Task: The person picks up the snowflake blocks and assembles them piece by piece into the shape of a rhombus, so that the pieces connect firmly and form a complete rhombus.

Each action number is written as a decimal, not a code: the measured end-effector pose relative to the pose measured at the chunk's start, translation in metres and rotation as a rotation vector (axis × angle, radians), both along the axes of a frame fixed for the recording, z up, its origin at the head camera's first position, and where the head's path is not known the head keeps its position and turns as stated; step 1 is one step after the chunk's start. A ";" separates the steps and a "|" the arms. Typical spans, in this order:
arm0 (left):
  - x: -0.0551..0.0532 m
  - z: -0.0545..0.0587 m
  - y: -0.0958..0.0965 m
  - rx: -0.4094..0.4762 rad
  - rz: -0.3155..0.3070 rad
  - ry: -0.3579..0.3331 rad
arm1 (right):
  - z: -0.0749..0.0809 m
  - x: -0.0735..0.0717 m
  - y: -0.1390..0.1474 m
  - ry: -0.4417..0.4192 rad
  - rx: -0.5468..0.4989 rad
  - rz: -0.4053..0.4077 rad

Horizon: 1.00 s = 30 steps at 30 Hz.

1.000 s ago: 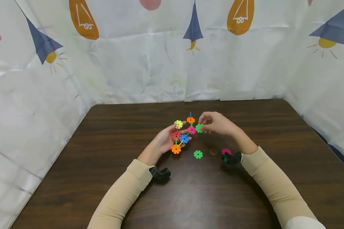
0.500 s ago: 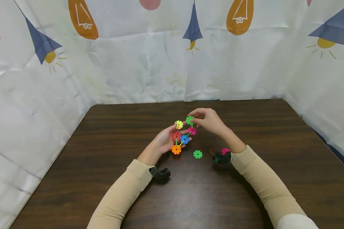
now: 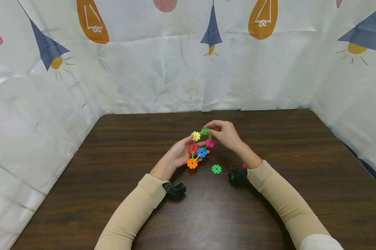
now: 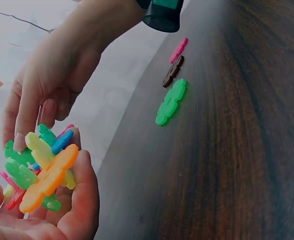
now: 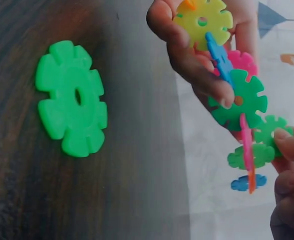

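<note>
My left hand [image 3: 176, 154] holds a linked ring of notched plastic snowflake discs [image 3: 201, 152] above the table. Yellow, red, orange, blue and pink discs show in it, joined edge-on by others. At its far side my right hand [image 3: 227, 136] pinches a green snowflake disc [image 3: 204, 131] between thumb and fingers. In the right wrist view that green disc [image 5: 273, 131] lies against the linked discs; whether its notch is engaged I cannot tell. The left fingers [image 4: 84, 195] curl round the linked discs in the left wrist view. An orange and a blue disc at the far end are hidden in the head view.
On the dark wooden table [image 3: 175, 222] lie a loose green disc [image 3: 216, 169], a brown disc [image 3: 233, 166] and a pink disc [image 3: 244, 166], partly covered by the right wrist. Black wrist devices [image 3: 174, 189] hang below both cuffs. A printed white curtain [image 3: 163, 76] encloses the table.
My right hand has carried the green disc leftward from beside the pink disc to the far end of the linked discs. The left hand has stayed nearly still.
</note>
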State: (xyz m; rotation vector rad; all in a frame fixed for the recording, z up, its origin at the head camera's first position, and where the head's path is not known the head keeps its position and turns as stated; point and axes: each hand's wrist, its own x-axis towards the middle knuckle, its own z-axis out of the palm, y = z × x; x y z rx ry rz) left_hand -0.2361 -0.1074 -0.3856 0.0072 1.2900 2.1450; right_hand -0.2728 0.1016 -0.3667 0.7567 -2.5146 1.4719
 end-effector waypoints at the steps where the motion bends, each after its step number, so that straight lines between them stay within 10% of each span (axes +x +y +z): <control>1: 0.000 0.000 -0.001 -0.004 -0.003 0.002 | -0.001 0.000 -0.001 0.006 -0.003 0.005; 17: 0.001 -0.003 0.000 -0.085 -0.048 0.055 | -0.007 -0.005 0.003 -0.081 -0.106 0.119; 30: 0.005 0.002 0.003 -0.198 -0.006 0.062 | -0.010 -0.007 0.000 0.030 -0.155 0.199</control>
